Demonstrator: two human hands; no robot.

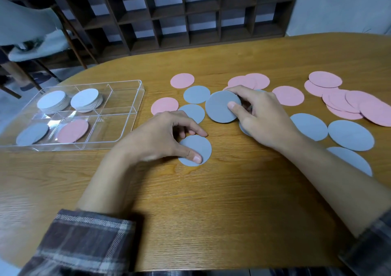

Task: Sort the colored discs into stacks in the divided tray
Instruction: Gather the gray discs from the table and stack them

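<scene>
Grey and pink discs lie scattered over the wooden table. My left hand (167, 136) pinches a grey disc (200, 146) between thumb and fingertips near the table's middle. My right hand (256, 115) holds another grey disc (219, 106) tilted up off the table, thumb on its face. The clear divided tray (127, 119) sits at the left. It holds two white stacks (53, 101) (85, 99) in its far compartments, and grey discs (31, 133) and a pink disc (73, 131) in its near ones.
Loose pink discs (347, 104) overlap at the far right, with more grey discs (350, 135) in front of them. A dark wooden shelf unit (190, 15) stands behind the table and a chair (31, 32) at the far left. The table's curved edge runs behind the tray.
</scene>
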